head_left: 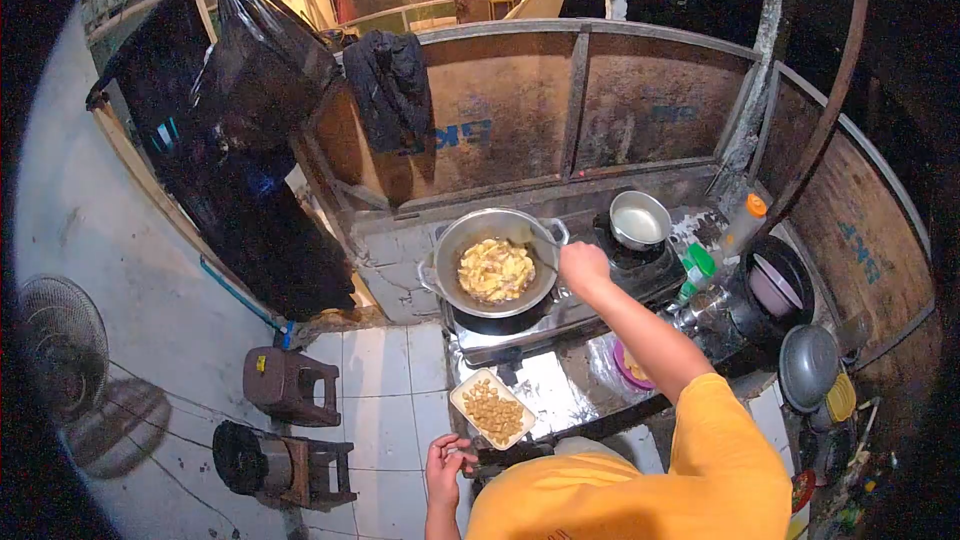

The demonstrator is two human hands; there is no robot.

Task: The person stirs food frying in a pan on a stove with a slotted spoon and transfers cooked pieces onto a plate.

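Note:
My right hand [585, 268] is closed round the handle of a spatula [524, 235], whose blade is over the right side of a large two-handled wok [462, 223]. Yellowish pieces of food [496, 270] lie in oil in the middle of the wok. Low at the front, my left hand [446, 462] hangs with its fingers loosely bent and apart, and I see nothing in it. Just to its right, a pale rectangular tray [462, 392] holds many small brown pieces [492, 412], perhaps tempeh. The hand appears not to touch the tray.
The wok sits on a stove [490, 336]; a metal pot [640, 220] stands on its right burner. Farther right are a green-capped bottle [697, 265], an orange-capped bottle [742, 225] and a dark basin [778, 280]. Two stools [285, 383] [320, 470] stand left. Black plastic bags [265, 65] hang behind.

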